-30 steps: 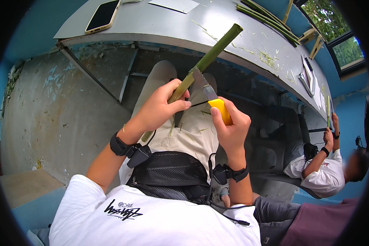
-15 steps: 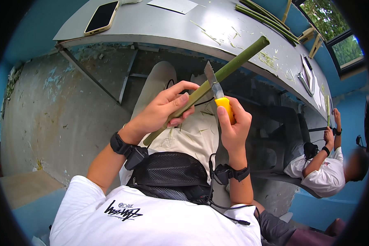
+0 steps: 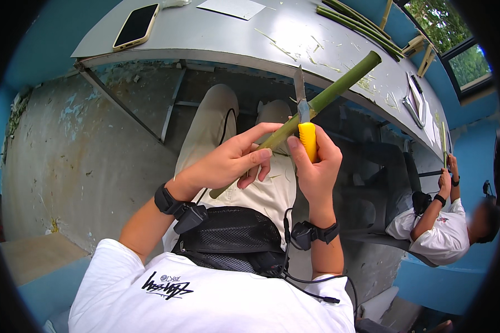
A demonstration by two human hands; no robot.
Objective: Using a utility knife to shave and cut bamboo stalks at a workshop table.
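Note:
A green bamboo stalk (image 3: 344, 81) slants above my lap, its far end up and to the right near the table's edge. My left hand (image 3: 240, 161) wraps round its lower part, with the near end sticking out below the palm. In my right hand (image 3: 318, 165) is a utility knife with a yellow handle (image 3: 307, 140). Its blade (image 3: 300, 87) points upward and crosses the stalk just beyond my left fingers. The blade's lower part meets the stalk where a paler patch shows. Small shavings lie on my trousers (image 3: 261, 186).
A grey table (image 3: 200, 41) curves across the top, bearing a phone (image 3: 136, 26), white paper (image 3: 231, 8), green shavings (image 3: 278, 44) and several bamboo stalks (image 3: 361, 28). Another person (image 3: 436, 222) sits at the right, holding a thin green strip. A black mesh pouch (image 3: 228, 230) rests at my waist.
The stalk has shifted up and to the right with my left hand. The knife has moved slightly right, and its blade now stands more upright.

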